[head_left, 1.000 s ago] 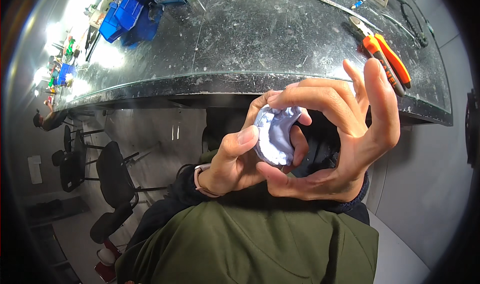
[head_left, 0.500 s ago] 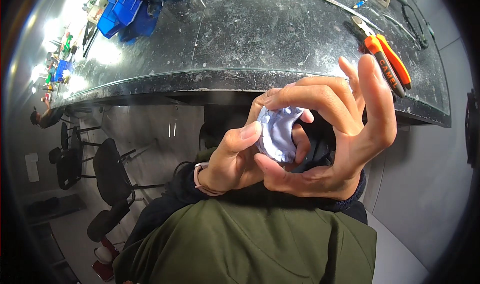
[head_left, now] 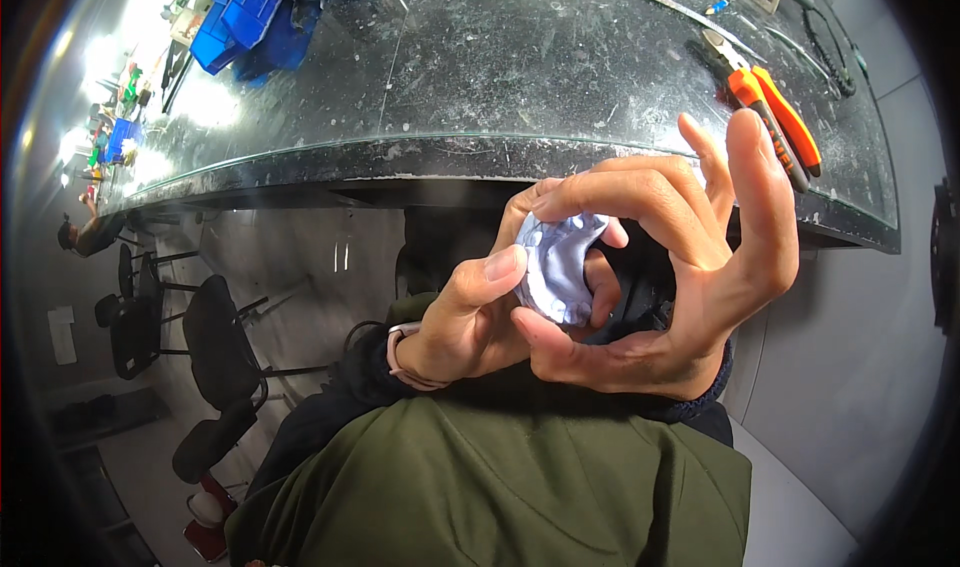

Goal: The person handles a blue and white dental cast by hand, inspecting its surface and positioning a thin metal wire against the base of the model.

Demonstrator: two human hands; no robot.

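A pale bluish-white dental cast, arch-shaped with tooth forms along its rim, is held up over my lap, just in front of the bench edge. My left hand grips it from the left, thumb on its outer side and fingers curling behind it. From the right, my right hand pinches the cast, with bent fingers at its upper end and the thumb at its lower end. Other fingers of that hand stick up, away from the cast. The underside of the cast is hidden.
Orange-handled pliers lie on the dark, scratched bench at the right, near a long metal blade-like tool. Blue plastic bins stand at the back left. Black chairs are on the floor to the left; a person shows farther off.
Both hands keep the same hold on the cast, shifting only very slightly. Nothing has been let go or picked up.
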